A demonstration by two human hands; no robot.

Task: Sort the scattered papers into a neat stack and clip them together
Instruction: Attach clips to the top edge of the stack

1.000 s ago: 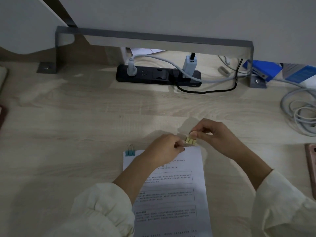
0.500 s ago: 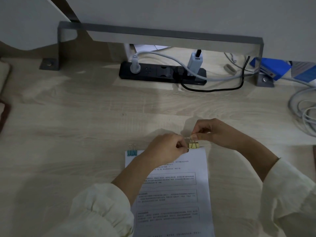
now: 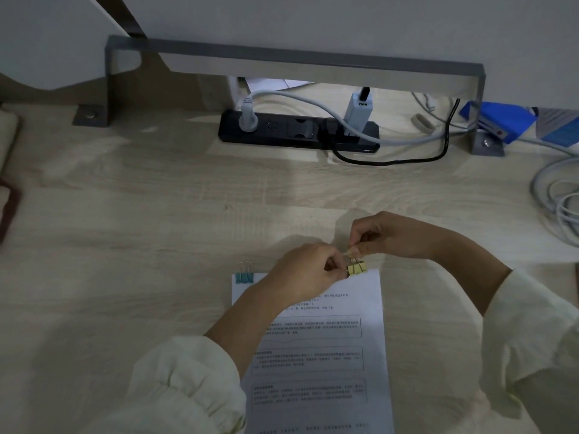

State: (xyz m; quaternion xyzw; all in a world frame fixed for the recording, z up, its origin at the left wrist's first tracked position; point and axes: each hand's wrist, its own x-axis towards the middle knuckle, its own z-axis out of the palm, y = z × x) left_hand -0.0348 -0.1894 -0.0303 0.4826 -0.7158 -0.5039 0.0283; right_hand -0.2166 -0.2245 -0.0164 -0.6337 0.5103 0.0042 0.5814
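A neat stack of printed papers (image 3: 316, 349) lies on the wooden desk (image 3: 156, 214) in front of me. A blue binder clip (image 3: 244, 276) grips its top left corner. A yellow binder clip (image 3: 357, 269) sits on the top edge near the right corner. My left hand (image 3: 305, 270) pinches the yellow clip's left side and rests on the paper. My right hand (image 3: 391, 236) pinches the clip's wire handle from above, fingers closed on it.
A black power strip (image 3: 299, 131) with plugs and cables lies at the back under a grey metal frame (image 3: 294, 57). Coiled grey cables (image 3: 557, 202) sit at the right edge. Blue boxes (image 3: 501, 120) stand at back right. A dark red object (image 3: 7, 208) lies at far left.
The yellow clip has come down from just above the paper onto the stack's top edge. Both hands stayed on it, and the view shifted slightly.
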